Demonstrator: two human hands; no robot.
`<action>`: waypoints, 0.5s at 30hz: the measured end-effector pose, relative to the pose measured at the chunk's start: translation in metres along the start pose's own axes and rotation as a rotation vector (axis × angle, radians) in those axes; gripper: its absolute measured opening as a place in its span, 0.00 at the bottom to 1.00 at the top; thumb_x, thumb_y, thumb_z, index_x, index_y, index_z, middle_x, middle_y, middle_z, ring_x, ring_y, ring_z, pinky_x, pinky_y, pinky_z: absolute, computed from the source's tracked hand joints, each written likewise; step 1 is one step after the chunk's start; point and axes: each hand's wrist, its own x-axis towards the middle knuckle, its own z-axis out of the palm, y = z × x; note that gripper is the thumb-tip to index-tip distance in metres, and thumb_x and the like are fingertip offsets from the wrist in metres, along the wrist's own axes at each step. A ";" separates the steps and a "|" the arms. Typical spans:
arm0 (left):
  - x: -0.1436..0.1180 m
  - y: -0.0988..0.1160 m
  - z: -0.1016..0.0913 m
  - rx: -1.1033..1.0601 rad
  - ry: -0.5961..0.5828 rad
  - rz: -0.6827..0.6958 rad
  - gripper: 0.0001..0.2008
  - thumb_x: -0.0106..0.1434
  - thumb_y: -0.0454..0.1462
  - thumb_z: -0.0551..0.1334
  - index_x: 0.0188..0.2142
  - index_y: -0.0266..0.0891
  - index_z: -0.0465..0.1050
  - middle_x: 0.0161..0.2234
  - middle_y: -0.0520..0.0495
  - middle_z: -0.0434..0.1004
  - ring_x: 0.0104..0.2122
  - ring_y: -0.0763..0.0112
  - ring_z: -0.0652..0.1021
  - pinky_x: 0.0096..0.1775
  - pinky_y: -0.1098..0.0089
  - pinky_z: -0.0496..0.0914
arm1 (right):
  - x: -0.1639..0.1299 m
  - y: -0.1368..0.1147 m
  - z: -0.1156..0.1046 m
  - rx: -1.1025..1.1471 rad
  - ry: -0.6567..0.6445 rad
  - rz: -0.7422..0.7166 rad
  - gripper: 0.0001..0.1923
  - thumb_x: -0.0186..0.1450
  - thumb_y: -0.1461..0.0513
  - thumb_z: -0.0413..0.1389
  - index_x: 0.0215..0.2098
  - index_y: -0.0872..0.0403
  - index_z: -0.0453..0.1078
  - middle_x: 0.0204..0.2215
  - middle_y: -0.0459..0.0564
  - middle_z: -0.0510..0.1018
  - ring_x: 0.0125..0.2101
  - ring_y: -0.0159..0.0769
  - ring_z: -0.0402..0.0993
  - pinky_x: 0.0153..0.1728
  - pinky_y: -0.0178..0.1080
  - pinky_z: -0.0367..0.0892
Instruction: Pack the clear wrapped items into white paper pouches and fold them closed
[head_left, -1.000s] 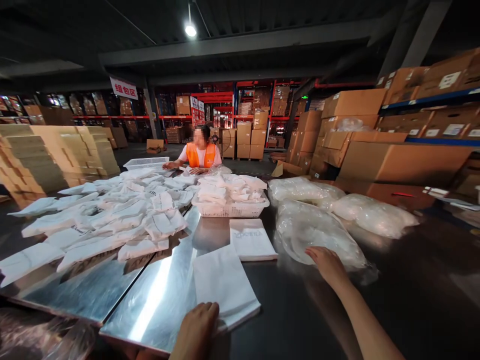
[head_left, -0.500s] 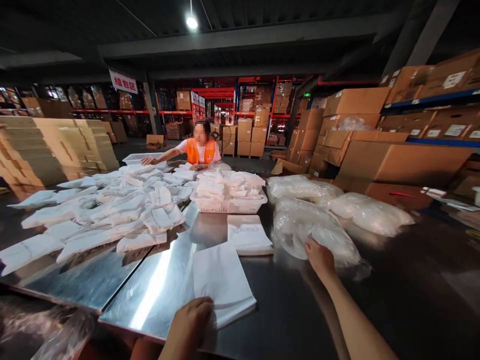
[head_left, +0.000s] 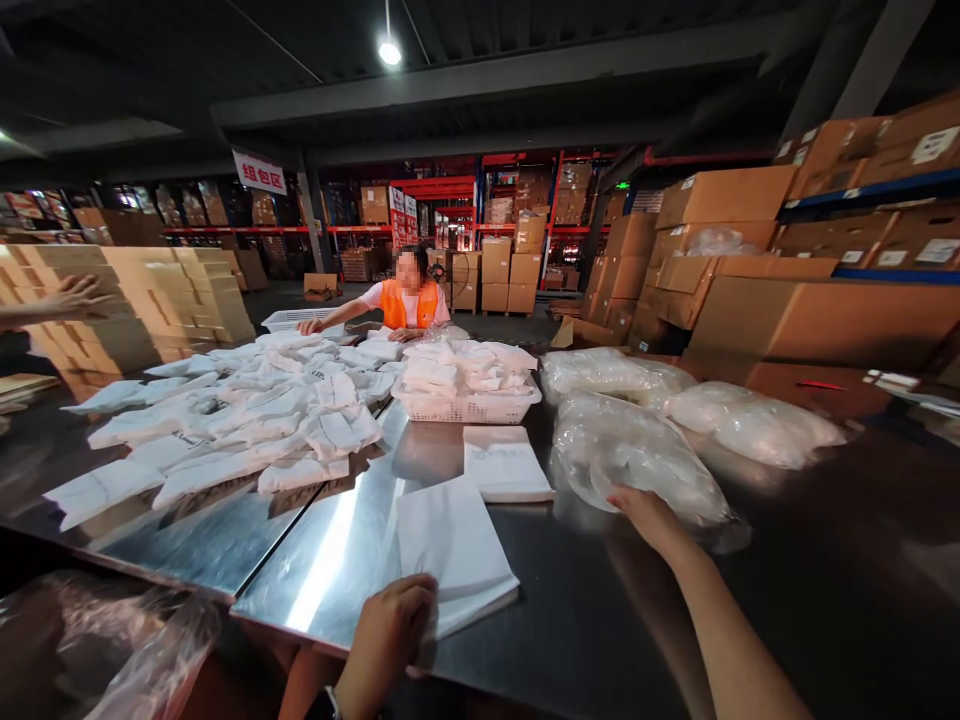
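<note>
My left hand [head_left: 394,630] rests, fingers curled, on the near corner of a stack of flat white bags [head_left: 454,545] lying on the shiny metal table [head_left: 300,560]. Reaching forward, my right hand [head_left: 649,515] lies on the near edge of a big clear plastic sack [head_left: 637,460] stuffed with white items. A second, smaller stack of white bags [head_left: 504,463] sits just beyond the first one, between my hands.
A white basket [head_left: 469,405] heaped with white packets stands mid-table, and many white packets [head_left: 247,415] spread left. Two more clear sacks [head_left: 754,425] lie right. A person in an orange vest [head_left: 405,300] works opposite. Another person's hand [head_left: 71,295] shows at left. Cardboard boxes [head_left: 795,310] line the right side.
My right hand pushed forward onto the clear sack, then drew slightly back to its edge. The left hand stayed on the bag stack. Another person's hand came into view at left.
</note>
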 end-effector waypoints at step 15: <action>0.020 0.031 -0.016 0.476 -0.253 0.001 0.09 0.66 0.30 0.56 0.36 0.35 0.75 0.39 0.41 0.76 0.42 0.59 0.74 0.45 0.59 0.68 | -0.018 -0.058 -0.007 0.081 0.582 -0.477 0.14 0.65 0.60 0.47 0.42 0.52 0.73 0.42 0.53 0.79 0.47 0.43 0.74 0.53 0.49 0.64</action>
